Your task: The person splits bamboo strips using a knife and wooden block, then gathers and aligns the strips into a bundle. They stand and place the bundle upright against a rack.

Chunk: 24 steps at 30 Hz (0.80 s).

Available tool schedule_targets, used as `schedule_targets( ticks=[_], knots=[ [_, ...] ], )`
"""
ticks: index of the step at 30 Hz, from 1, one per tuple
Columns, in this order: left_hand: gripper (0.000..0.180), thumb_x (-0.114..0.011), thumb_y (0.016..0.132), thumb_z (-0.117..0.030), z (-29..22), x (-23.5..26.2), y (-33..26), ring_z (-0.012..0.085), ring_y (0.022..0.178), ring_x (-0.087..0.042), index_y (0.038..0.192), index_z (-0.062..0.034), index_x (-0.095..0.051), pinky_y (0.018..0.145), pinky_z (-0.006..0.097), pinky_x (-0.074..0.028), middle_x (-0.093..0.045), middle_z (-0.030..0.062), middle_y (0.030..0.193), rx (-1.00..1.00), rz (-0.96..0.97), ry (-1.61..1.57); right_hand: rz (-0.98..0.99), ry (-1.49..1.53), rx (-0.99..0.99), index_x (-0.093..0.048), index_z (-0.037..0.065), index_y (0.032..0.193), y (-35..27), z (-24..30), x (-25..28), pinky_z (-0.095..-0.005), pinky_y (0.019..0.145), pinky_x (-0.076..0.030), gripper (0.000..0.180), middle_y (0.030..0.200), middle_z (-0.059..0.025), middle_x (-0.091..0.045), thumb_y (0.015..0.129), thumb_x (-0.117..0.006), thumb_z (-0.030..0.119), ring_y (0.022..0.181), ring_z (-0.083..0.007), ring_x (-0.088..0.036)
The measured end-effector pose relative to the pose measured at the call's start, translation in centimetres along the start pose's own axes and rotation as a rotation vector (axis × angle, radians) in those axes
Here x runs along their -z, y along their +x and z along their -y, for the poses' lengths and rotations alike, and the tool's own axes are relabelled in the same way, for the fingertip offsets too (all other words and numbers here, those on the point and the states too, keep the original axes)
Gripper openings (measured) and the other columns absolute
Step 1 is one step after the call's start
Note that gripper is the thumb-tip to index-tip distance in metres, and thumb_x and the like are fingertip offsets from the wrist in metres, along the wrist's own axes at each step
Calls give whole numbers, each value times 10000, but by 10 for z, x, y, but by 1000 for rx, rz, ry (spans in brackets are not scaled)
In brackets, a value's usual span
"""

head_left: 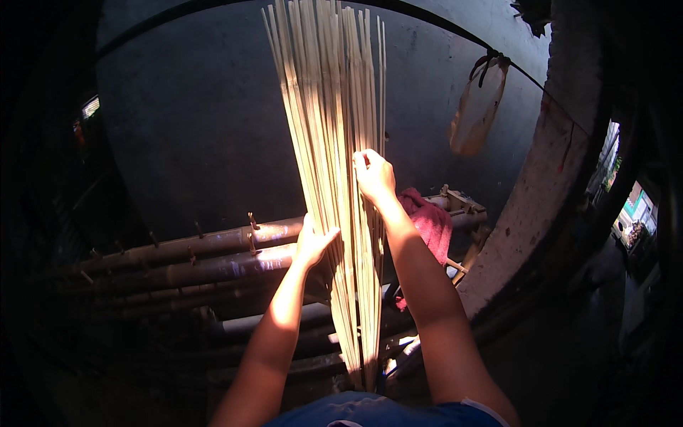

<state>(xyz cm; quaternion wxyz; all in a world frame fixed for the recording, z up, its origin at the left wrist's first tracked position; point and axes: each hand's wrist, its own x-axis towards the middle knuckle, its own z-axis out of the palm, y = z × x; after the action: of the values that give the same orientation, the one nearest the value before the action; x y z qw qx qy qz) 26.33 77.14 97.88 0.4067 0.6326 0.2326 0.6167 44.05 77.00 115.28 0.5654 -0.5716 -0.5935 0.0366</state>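
Observation:
A tall bundle of long, thin bamboo strips (324, 135) stands nearly upright in front of me, fanned out at the top and narrowing toward my body. Partway up its left side, my left hand (311, 243) is closed round the strips, the thumb lying across their front. Higher on the right side, my right hand (374, 174) has its fingers bent in a pinch at strips along that edge. A narrow gap runs down between the left and right parts of the bundle. Sunlight falls brightly on the strips and both hands.
Behind the bundle, thick bamboo poles (206, 238) with small upright pegs run sideways. A red cloth (429, 226) hangs over them at the right. A plastic bag (478, 114) hangs from a dark line before the grey wall (192, 128). A pale pillar (530, 192) curves up at the right.

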Motion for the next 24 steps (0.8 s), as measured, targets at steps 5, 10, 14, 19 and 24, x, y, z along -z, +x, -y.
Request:
schedule_targets(
  ticks=[5, 10, 14, 19, 24],
  knots=[
    [712, -861, 852, -256, -5, -1, -1, 212, 1156, -613, 1392, -9, -467, 1023, 367, -492, -623, 127, 1256, -21, -17, 83, 108, -54, 132, -714, 89, 989, -25, 7, -13, -388, 710, -549, 253, 842, -109, -727, 956, -709, 340, 751, -253, -698],
    [822, -917, 780, -365, -15, -5, -1, 293, 1158, -602, 1342, 2, -444, 1003, 417, -497, -576, 176, 1233, -129, -39, 380, 203, 0, 97, -715, 75, 1020, -31, 3, -26, -370, 734, -550, 194, 871, -107, -738, 959, -700, 259, 780, -230, -698],
    [811, -905, 778, -341, -13, -6, 2, 331, 1158, -598, 1354, 7, -454, 1009, 437, -486, -556, 185, 1239, -90, -31, 435, 206, 86, 195, -744, 86, 1008, -24, -9, -14, -347, 760, -559, 174, 917, -74, -760, 942, -707, 242, 799, -192, -705],
    [761, -893, 794, -289, -8, -5, 4, 323, 1180, -567, 1355, 10, -474, 1039, 432, -457, -537, 175, 1241, -129, -14, 311, 28, -48, 50, -736, 147, 1037, -15, -10, -1, -406, 797, -571, 203, 971, -74, -757, 933, -702, 318, 905, -260, -738],
    [758, -889, 804, -268, -12, -6, 0, 303, 1181, -561, 1362, 7, -456, 1047, 423, -454, -540, 168, 1247, -102, -20, 352, 14, -295, 228, -728, 154, 1045, 7, -11, -8, -451, 822, -572, 171, 1072, -83, -738, 972, -644, 284, 955, -317, -727]
  ],
)
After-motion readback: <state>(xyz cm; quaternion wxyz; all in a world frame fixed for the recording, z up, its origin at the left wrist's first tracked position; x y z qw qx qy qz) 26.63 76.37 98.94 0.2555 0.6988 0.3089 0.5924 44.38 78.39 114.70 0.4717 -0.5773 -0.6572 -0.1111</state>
